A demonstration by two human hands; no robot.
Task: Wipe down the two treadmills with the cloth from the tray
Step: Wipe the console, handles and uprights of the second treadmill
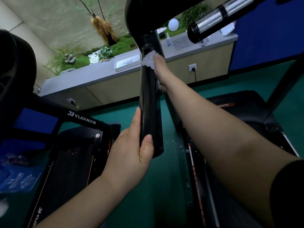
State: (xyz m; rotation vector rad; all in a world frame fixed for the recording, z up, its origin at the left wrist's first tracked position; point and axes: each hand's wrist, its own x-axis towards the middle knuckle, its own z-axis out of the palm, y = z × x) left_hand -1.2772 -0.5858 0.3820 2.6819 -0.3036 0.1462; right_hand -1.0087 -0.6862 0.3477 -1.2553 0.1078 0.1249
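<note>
Nearest, at lower centre, the left hand [131, 145] is wrapped round the black upright post [148, 99] of what seems the right-hand treadmill [246, 112], thumb across the front, steadying it. Higher up the same post, the right hand [162, 71] clasps the white cloth [148, 61] against the tube just below the joint. Its fingers are hidden behind, and fluffy edges show on either side. The other treadmill [74, 153] lies at lower left. A downward stroke would probably run into the left hand and bunch the cloth, and a loose corner could slip free and drop to the floor. Beyond, the white tray [118, 67] sits on the grey worktop [92, 74].
</note>
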